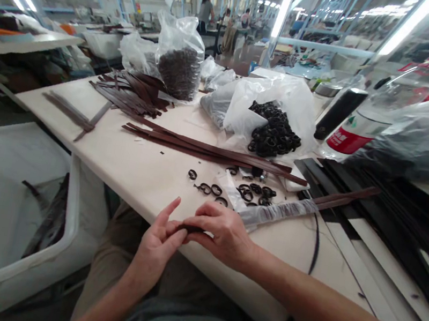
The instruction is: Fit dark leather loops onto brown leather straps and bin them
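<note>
A small dark strip point(192, 228) is pinched between my two hands, just past the table's near edge. My left hand point(161, 236) grips one end with thumb and fingers, its index finger pointing up. From the right, my right hand point(223, 232) holds the other end between thumb and fingertips. The fingers cover most of the strip, so its full shape is hidden. Close beyond the hands lie several small black loops point(216, 189). A plastic-wrapped bundle of strips point(283, 210) lies by my right hand. Long brown strips point(200, 148) stretch across the table behind the loops.
A clear bag of black loops point(274, 132) stands behind the strips, beside a red-labelled bottle point(355, 131). More brown strips point(136, 91) are heaped at the far left. A white bin point(73, 203) stands left of the table point(116, 161). Black strips point(394, 210) cover the right side.
</note>
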A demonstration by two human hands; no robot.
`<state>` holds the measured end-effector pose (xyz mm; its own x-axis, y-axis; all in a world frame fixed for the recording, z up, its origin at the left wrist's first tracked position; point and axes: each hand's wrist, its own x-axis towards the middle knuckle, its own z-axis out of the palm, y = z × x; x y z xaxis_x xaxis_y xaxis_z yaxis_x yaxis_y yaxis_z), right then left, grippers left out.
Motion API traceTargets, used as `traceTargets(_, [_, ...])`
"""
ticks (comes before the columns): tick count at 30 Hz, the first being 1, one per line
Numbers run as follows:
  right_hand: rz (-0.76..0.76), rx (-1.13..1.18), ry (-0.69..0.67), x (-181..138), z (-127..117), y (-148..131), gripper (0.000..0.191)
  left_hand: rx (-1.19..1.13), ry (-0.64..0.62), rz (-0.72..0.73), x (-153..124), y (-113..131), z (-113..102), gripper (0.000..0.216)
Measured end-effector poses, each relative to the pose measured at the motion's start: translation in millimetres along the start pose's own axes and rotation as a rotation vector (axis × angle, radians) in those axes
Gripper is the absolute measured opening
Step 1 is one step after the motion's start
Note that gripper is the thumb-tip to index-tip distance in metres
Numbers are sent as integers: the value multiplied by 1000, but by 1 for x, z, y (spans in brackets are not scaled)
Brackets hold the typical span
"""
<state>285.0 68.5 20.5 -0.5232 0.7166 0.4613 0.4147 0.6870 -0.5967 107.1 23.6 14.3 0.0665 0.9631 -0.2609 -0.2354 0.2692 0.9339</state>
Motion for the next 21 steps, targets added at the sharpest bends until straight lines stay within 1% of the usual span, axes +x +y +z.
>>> traceTargets(3, [12,3,-3,-1,1,0,20,18,31,8,3,-1,-7,76])
traceTargets(7, [20,-9,-31,-2,2,-1,21,-2,23,-23,6,-7,-13,71])
traceTargets(12, [15,-21,-56,-2,1,-2,21,-15,23,-25,7,-10,-13,66])
traceTargets(16, [-5,-9,-60,-2,2,-1,17,26,4,17,8,-12,-14,62])
traceTargets(18, [-17,-10,-67,-3,3,1,16,92,-23,66,10,-14,-17,50])
traceTargets(21, [-23,-34,-77,-4,4,5,17,348,-62,191,11,-13,-23,23])
